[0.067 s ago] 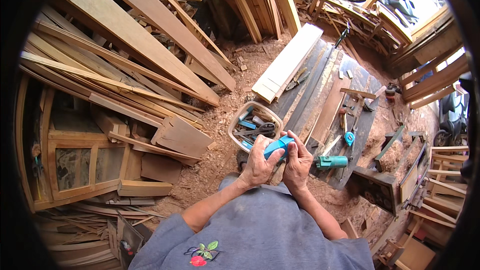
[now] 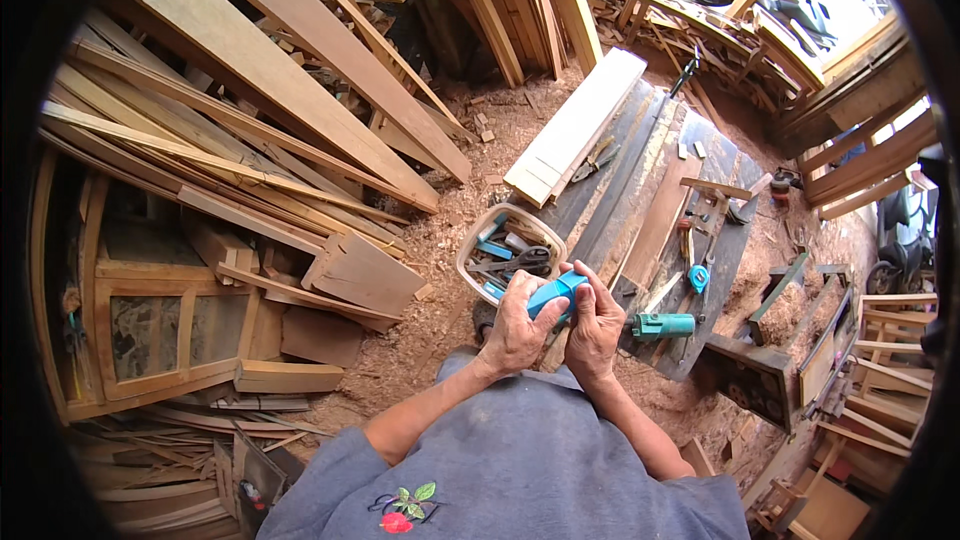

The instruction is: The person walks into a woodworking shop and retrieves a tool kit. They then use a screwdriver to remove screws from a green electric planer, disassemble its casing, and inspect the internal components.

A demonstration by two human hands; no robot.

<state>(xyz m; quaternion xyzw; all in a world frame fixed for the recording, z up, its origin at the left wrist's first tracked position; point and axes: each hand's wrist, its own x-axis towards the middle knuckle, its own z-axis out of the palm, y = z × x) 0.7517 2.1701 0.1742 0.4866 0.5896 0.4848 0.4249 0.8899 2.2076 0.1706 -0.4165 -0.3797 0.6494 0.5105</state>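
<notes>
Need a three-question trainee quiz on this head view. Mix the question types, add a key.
1. What colour is the small object held between the left hand and the right hand?
2. Fill in: the tool-filled tub is to the ____ of the green tool in the picture.
3. True or false: the green tool lies inside the tub.

Key: 1. Blue. 2. Left. 3. False; it lies on the bench.
</notes>
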